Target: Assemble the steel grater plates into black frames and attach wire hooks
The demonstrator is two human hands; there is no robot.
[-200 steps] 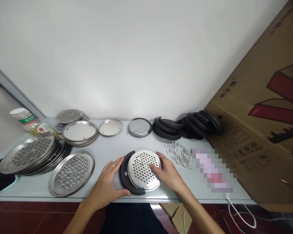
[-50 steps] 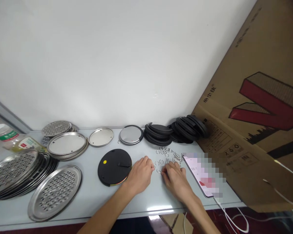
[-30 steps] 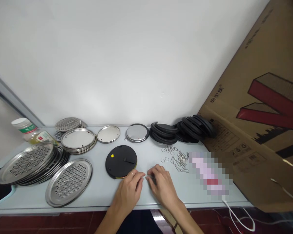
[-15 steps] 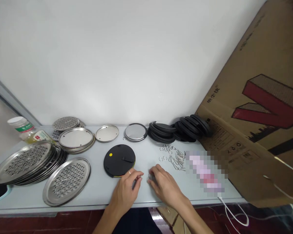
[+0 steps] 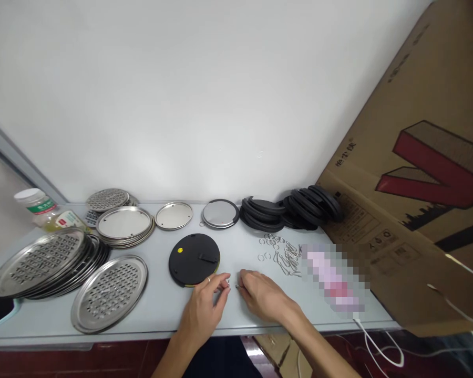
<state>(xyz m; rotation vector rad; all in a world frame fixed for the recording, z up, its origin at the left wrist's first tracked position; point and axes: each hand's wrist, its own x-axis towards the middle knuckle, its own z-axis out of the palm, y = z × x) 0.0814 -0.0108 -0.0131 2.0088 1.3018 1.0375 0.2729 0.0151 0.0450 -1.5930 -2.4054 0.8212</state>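
Near the table's front edge, my left hand [image 5: 207, 302] pinches a small shiny metal piece between thumb and forefinger; most of it is hidden. Across a narrow gap, my right hand [image 5: 262, 295] is closed on a small metal ring, of which only a bit of edge shows at the fingertips. A round black disc [image 5: 194, 260] with a yellow dot and a slot lies flat just beyond my left hand. Loose metal rings [image 5: 268, 257] and a small heap of bent wire pieces [image 5: 287, 261] lie beyond my right hand.
Perforated metal discs [image 5: 109, 293] and stacked plain metal plates [image 5: 124, 221] cover the left side. Black rings [image 5: 262, 212] are piled at the back right. A bottle [image 5: 35, 205] stands far left. A large cardboard box [image 5: 410, 252] and a white cable [image 5: 372, 349] are at right.
My right hand has turned over a little, its back now more upward, and the ring at its fingertips shows less. My left hand has barely moved.
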